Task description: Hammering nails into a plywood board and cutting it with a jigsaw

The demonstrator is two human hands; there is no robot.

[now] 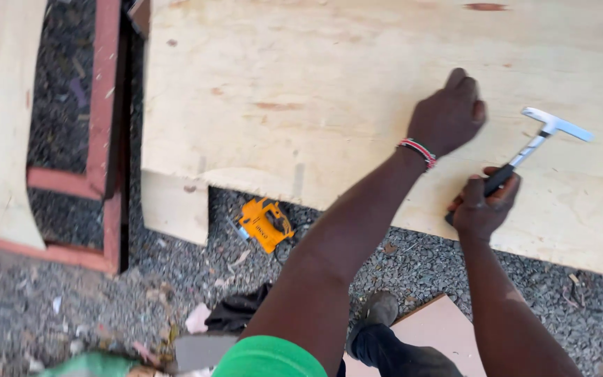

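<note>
While pinching at a spot on the plywood sheet [329, 91], left hand [448, 115] farther out; right hand [483, 202] clenched on hammer [535, 143], handle slanting up-right, head beside that spot

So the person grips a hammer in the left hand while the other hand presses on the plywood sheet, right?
Not quite: the head view shows the hammer gripped in the right hand. The left hand is the one pressing on the plywood sheet.

Left hand [448, 115] fisted, right hand [481, 206] clenched
</note>
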